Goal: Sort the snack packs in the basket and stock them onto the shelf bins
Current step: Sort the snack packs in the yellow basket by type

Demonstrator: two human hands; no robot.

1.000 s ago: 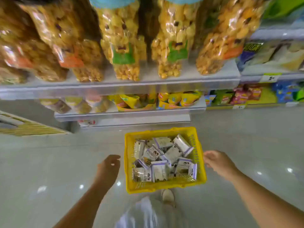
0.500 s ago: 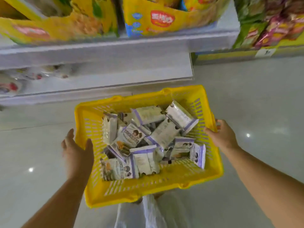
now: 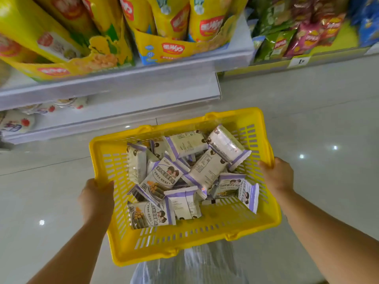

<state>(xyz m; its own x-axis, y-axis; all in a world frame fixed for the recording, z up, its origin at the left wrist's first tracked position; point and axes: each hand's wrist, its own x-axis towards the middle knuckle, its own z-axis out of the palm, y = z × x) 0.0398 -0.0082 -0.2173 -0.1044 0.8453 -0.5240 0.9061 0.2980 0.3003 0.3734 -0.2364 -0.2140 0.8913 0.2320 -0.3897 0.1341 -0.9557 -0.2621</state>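
We judge stocking not yet begun: the left hand (image 3: 96, 198) and right hand (image 3: 275, 177) each grip a side rim of the yellow basket (image 3: 184, 240), snack packs (image 3: 164, 177) heaped unsorted inside, before the shelf (image 3: 123, 78).

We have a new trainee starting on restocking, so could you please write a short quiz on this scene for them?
1. True or false: the left hand and the right hand each hold a side rim of the yellow basket.
2. The snack packs in the basket are mainly: A) red, B) white and purple, C) green.
3. Short answer: is either hand holding a pack?
Key: 1 true; 2 B; 3 no.
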